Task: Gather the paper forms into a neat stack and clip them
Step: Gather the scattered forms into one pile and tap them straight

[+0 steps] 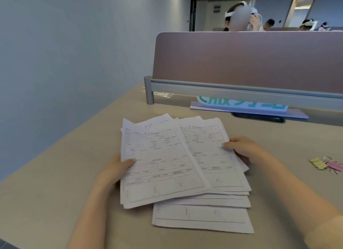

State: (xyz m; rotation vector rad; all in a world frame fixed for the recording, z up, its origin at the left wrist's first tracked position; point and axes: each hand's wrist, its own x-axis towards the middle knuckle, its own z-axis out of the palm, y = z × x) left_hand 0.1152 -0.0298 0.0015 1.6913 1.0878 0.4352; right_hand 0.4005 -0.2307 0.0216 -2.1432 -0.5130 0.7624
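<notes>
Paper forms lie in a loose, fanned heap on the beige desk, their edges skewed at several angles and nothing squared up. The left hand grips the left edge of the upper sheets, thumb pressed on top and the fingers tucked underneath, so that bundle is tilted up off the rest. The right hand pinches the right edge of the sheets beside it, thumb on the printed face and the other fingers curled behind the paper. More forms stick out below, flat on the desk nearer the person. Well off to the right sit the binder clips, yellow and pink, touching each other and apart from the papers. A mauve divider panel stands along the far edge, with a green-lettered sign lying under it.
</notes>
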